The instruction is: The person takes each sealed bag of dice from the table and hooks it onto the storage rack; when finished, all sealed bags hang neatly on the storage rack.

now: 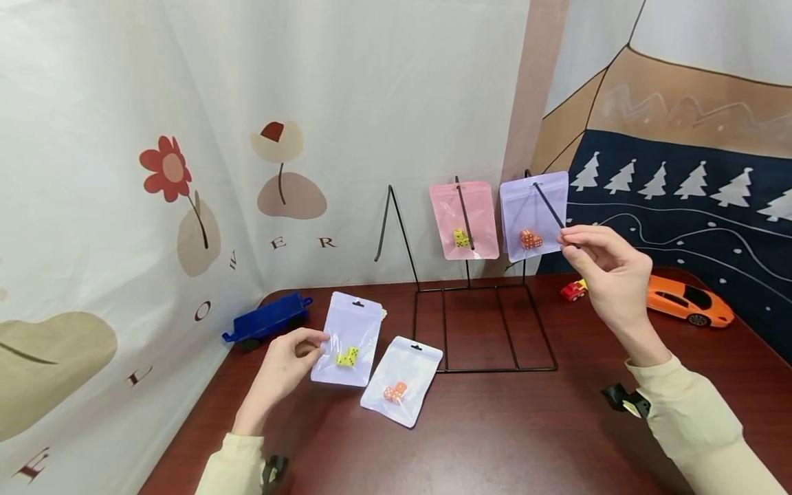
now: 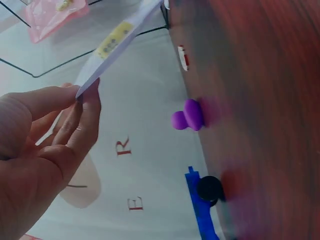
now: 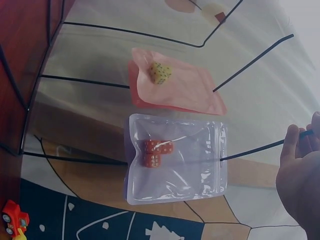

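My left hand pinches the left edge of a lavender zip bag with yellow dice, lifted off the table and tilted; the left wrist view shows this bag nearly edge-on. On the table to its right lies a pale zip bag with orange dice. A black wire rack stands behind, its left hook bare. The middle hook carries a pink bag with yellow dice. Lavender bags with orange-red dice hang from the right hook, whose front tip my right hand pinches.
A blue toy wagon stands at the back left, with a purple object near it. Back right are an orange toy car and a small red toy vehicle. Printed curtains hang behind the table.
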The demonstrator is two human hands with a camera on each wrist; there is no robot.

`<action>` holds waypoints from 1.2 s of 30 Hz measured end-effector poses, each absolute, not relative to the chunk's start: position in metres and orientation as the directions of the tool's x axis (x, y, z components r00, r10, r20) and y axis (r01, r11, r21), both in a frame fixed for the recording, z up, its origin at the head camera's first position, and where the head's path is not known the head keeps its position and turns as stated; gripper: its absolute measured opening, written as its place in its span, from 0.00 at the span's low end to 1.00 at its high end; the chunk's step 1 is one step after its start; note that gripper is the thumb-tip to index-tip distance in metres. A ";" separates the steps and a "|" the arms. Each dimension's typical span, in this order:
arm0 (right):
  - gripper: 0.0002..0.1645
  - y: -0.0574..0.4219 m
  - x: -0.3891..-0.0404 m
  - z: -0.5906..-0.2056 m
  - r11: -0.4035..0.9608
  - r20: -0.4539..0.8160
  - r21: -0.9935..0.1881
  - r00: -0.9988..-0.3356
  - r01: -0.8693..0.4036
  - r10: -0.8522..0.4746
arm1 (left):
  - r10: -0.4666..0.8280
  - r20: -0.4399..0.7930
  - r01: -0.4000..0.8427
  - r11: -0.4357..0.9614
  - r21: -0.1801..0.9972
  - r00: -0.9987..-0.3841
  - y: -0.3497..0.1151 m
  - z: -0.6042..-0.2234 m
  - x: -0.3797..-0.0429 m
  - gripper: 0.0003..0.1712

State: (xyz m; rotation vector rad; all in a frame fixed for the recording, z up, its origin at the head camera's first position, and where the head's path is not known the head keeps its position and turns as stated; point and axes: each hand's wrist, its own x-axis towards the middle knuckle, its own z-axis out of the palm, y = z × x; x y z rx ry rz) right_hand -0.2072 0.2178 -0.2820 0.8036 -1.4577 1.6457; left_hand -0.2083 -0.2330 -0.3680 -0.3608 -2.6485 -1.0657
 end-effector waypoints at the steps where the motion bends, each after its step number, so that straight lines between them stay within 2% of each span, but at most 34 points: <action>1: 0.14 0.218 -0.207 -0.282 -0.041 0.857 -0.495 -0.496 -0.868 0.141 | 0.133 0.347 0.339 0.687 0.643 -0.928 -0.232 -0.367 -0.207 0.13; 12: 0.15 0.216 -0.209 -0.282 -0.060 0.860 -0.490 -0.493 -0.870 0.132 | 0.221 0.540 0.569 0.503 0.651 -0.812 -0.203 -0.334 -0.178 0.13; 27: 0.14 0.217 -0.208 -0.280 -0.027 0.865 -0.485 -0.484 -0.874 0.133 | 0.187 0.751 0.761 0.331 0.559 -0.633 -0.179 -0.306 -0.149 0.15; 30: 0.14 0.217 -0.208 -0.280 -0.026 0.864 -0.487 -0.486 -0.873 0.133 | 0.158 0.769 0.769 0.320 0.554 -0.619 -0.176 -0.304 -0.149 0.15; 36: 0.14 0.217 -0.208 -0.283 -0.008 0.865 -0.485 -0.481 -0.875 0.141 | 0.096 0.738 0.717 0.350 0.603 -0.668 -0.173 -0.302 -0.151 0.14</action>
